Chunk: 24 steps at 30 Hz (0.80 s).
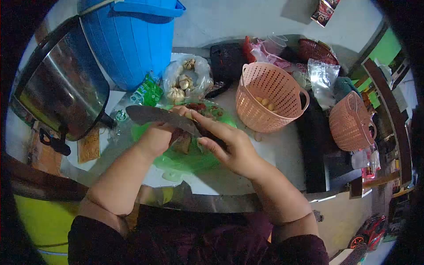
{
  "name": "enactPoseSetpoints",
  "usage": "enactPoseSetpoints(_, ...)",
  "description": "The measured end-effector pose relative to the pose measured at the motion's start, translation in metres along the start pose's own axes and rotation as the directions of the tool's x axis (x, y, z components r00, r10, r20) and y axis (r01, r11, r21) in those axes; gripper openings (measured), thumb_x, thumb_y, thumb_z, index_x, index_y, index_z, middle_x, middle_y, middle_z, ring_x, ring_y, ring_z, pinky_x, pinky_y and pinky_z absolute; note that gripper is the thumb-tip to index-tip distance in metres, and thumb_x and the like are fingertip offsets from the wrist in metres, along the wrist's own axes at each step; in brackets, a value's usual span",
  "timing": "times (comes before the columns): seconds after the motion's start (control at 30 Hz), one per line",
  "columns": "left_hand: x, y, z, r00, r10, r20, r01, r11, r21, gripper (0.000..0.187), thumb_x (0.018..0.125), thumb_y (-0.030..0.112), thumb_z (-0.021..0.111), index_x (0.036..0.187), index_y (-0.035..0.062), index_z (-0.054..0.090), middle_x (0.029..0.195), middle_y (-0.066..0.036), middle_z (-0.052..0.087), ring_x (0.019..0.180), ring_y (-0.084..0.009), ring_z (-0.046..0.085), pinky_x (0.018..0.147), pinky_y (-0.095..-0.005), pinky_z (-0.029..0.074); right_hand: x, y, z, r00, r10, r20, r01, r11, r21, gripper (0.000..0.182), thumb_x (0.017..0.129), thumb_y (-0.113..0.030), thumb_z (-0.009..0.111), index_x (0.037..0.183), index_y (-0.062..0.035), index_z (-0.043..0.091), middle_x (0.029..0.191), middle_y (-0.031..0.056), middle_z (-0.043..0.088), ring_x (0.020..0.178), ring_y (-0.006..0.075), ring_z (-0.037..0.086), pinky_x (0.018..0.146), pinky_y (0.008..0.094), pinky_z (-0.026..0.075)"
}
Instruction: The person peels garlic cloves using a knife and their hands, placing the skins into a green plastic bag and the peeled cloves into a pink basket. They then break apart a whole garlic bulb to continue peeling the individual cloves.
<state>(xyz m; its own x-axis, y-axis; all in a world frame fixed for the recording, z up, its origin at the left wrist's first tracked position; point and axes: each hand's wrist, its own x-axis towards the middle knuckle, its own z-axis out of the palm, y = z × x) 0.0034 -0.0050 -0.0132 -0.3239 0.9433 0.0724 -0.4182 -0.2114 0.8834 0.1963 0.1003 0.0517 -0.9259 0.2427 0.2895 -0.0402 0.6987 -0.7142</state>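
Observation:
My right hand (234, 145) is closed round the dark handle of a broad-bladed knife (152, 117), whose blade points left across my left hand (160, 139). The left fingers are bent behind the blade and mostly hidden. A small pale piece, perhaps a garlic clove (189, 115), shows at the fingertips by the blade. Below both hands lies a green plastic bag (172, 163) with reddish-brown scraps on its far part. Just beyond, a clear bag (203, 73) holds several garlic bulbs (185, 82).
Right of my hands stands a pink basket (265, 117) with several pale cloves inside; a second pink basket (351, 128) sits farther right. A blue bucket (128, 48), a big metal pot (62, 84) and a green packet (148, 90) stand at the left.

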Motion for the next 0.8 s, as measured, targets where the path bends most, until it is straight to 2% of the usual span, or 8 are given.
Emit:
enactPoseSetpoints(0.07,-0.003,-0.004,0.005,0.99,-0.01,-0.143,0.013,1.0,0.02,0.03,0.098,0.033,0.052,0.112,0.0077,0.057,0.1,0.0,0.06,0.088,-0.0106,0.058,0.076,-0.0273,0.047,0.0,-0.001,0.001,0.999,-0.014,-0.028,0.014,1.0,-0.002,0.05,0.09,-0.012,0.061,0.137,-0.0047,0.045,0.13,0.0177,0.056,0.117,0.0299,0.056,0.097,0.0366,0.043)
enactPoseSetpoints(0.17,0.001,-0.002,0.0,1.0,-0.012,-0.014,0.012,1.0,-0.019,0.026,0.098,0.032,0.053,0.109,0.0087,0.058,0.098,0.0,0.06,0.088,-0.011,0.059,0.076,-0.0281,0.048,0.001,-0.001,0.001,0.999,-0.002,-0.033,0.004,0.999,0.045,0.05,0.09,-0.012,0.062,0.136,-0.0041,0.046,0.129,0.0181,0.056,0.117,0.0306,0.056,0.096,0.0361,0.044)
enactPoseSetpoints(0.27,0.003,-0.004,-0.004,0.998,-0.059,0.029,0.061,0.996,-0.064,0.023,0.097,0.03,0.053,0.105,0.0092,0.058,0.095,0.001,0.059,0.087,-0.0114,0.059,0.077,-0.0285,0.049,0.001,-0.004,0.0,1.0,-0.003,-0.029,0.005,0.999,0.046,0.048,0.09,-0.012,0.062,0.135,-0.0039,0.046,0.129,0.0182,0.056,0.117,0.0294,0.056,0.095,0.0358,0.044)
enactPoseSetpoints(0.37,-0.003,0.0,0.012,0.991,-0.064,-0.117,0.059,0.997,-0.051,0.023,0.099,0.028,0.047,0.102,0.009,0.059,0.092,0.0,0.06,0.087,-0.0119,0.058,0.078,-0.0295,0.047,0.001,-0.001,0.002,0.999,-0.028,-0.045,0.032,0.994,0.1,0.046,0.09,-0.012,0.062,0.133,-0.0027,0.048,0.129,0.0184,0.056,0.118,0.0282,0.056,0.095,0.036,0.044)
enactPoseSetpoints(0.47,-0.001,-0.001,0.003,0.996,-0.084,0.003,0.084,0.988,-0.127,0.023,0.099,0.029,0.047,0.102,0.0091,0.059,0.092,-0.001,0.061,0.085,-0.013,0.059,0.078,-0.0306,0.048,0.001,0.001,0.005,0.995,-0.059,-0.082,0.067,0.993,0.094,0.043,0.09,-0.012,0.063,0.129,-0.0009,0.05,0.124,0.0181,0.058,0.114,0.0266,0.058,0.094,0.0349,0.044)
enactPoseSetpoints(0.57,-0.001,0.0,-0.001,0.99,-0.086,0.107,0.098,0.989,-0.108,0.023,0.097,0.028,0.052,0.11,0.0098,0.057,0.1,0.0,0.061,0.089,-0.0128,0.061,0.078,-0.0308,0.051,0.0,-0.002,0.002,0.999,0.011,-0.04,-0.006,0.991,0.136,0.04,0.089,-0.012,0.064,0.126,0.0007,0.051,0.118,0.0167,0.061,0.109,0.0251,0.06,0.092,0.0333,0.045)
enactPoseSetpoints(0.7,-0.007,0.0,0.012,0.999,-0.049,0.003,0.049,0.995,-0.09,0.025,0.099,0.03,0.049,0.107,0.009,0.059,0.1,-0.001,0.062,0.087,-0.0122,0.061,0.076,-0.0292,0.05,0.001,0.0,0.004,0.993,-0.049,-0.108,0.068,0.981,0.181,0.038,0.088,-0.013,0.066,0.122,0.0012,0.055,0.109,0.0166,0.063,0.1,0.0247,0.062,0.087,0.0328,0.047)
enactPoseSetpoints(0.8,-0.005,0.003,0.015,0.997,-0.029,0.066,0.034,0.996,-0.078,0.026,0.099,0.03,0.046,0.106,0.0083,0.06,0.099,-0.002,0.063,0.086,-0.0122,0.06,0.074,-0.0291,0.049,0.002,0.011,0.012,0.954,-0.199,-0.226,0.209,0.978,0.02,0.048,0.086,-0.017,0.065,0.133,-0.018,0.053,0.099,0.0164,0.063,0.088,0.0364,0.062,0.074,0.0401,0.05)
